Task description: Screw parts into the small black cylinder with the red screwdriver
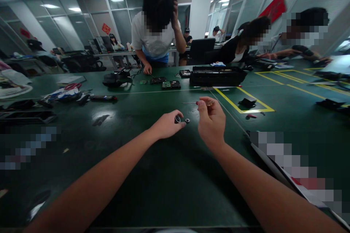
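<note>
My left hand [168,124] is curled around a small round black part with a silvery rim [177,119], just above the green tabletop. Right beside its fingertips lies a small round metal piece [187,120]. In my right hand [212,122] is a screwdriver [198,103], pinched by its reddish, see-through handle between thumb and fingers. Its thin shaft points left, over the table and apart from both small round pieces. Part of the handle is hidden by my fingers.
Ahead stand a long black housing [218,76] and opened hard drives [171,85]; a person's hand [147,68] is near them. Yellow tape [258,110] frames a black bracket [247,102]. Another screwdriver [104,98] and cables lie left. More people sit at right.
</note>
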{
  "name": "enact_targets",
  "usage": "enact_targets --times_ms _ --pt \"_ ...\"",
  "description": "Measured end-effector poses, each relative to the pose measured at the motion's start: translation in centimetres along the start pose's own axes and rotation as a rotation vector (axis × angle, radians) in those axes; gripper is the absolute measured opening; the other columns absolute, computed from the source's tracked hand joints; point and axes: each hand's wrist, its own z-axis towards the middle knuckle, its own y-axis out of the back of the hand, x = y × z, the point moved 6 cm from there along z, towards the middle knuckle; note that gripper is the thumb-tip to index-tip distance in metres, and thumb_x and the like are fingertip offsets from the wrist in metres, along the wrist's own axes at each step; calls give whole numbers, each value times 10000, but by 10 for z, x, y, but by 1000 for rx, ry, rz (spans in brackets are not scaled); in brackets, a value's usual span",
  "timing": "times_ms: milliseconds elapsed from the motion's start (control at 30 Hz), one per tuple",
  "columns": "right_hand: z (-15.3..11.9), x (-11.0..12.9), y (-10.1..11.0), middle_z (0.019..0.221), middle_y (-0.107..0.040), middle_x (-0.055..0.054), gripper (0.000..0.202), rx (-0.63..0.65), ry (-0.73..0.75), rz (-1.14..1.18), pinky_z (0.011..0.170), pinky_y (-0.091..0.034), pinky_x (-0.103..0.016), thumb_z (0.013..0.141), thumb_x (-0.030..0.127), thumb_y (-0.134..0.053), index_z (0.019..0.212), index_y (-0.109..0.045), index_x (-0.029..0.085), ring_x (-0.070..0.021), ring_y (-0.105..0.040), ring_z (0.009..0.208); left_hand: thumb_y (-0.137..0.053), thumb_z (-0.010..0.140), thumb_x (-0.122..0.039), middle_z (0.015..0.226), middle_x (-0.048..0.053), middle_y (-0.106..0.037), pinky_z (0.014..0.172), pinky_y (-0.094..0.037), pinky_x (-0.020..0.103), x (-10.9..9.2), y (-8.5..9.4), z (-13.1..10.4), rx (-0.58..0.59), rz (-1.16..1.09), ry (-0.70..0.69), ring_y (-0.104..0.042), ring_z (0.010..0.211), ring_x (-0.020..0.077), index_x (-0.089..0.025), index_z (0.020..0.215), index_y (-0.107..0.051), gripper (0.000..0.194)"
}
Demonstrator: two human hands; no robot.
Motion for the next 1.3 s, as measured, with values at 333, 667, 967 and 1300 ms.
enact_targets --times_ms 333,667,967,1300 --pt "-1 -1 -2 861 -657 -17 221 19 30 14 683 -444 -335 976 407 -538 1066 -633 229 -177 -594 755 -622 930 -405 1174 122 -678 817 -518 394 -4 -33 45 151 405 -66 -645 1051 319 -226 1263 -638 378" --pt "-2 0 0 871 -657 -18 229 26 27 -10 651 -430 -329 980 426 -534 1066 -632 238 -172 -574 723 -630 922 -374 997 84 -708 739 -487 344 3 -25 37 131 335 -42 -659 909 265 -202 1021 -683 206" --pt "-3 4 -1 856 -637 -12 215 33 17 14 651 -427 -326 978 404 -546 1064 -637 229 -165 -560 722 -642 832 -299 911 48 -680 665 -463 294 49 37 -1 -141 -202 123 -594 735 170 -190 1008 -692 213" --pt "-2 1 -4 845 -623 -12 222 50 3 20 653 -437 -328 973 422 -539 1051 -633 237 -173 -560 737 -551 914 -271 752 -29 -547 570 -399 214 102 119 -113 -477 -949 453 -483 627 85 -179 853 -549 111"
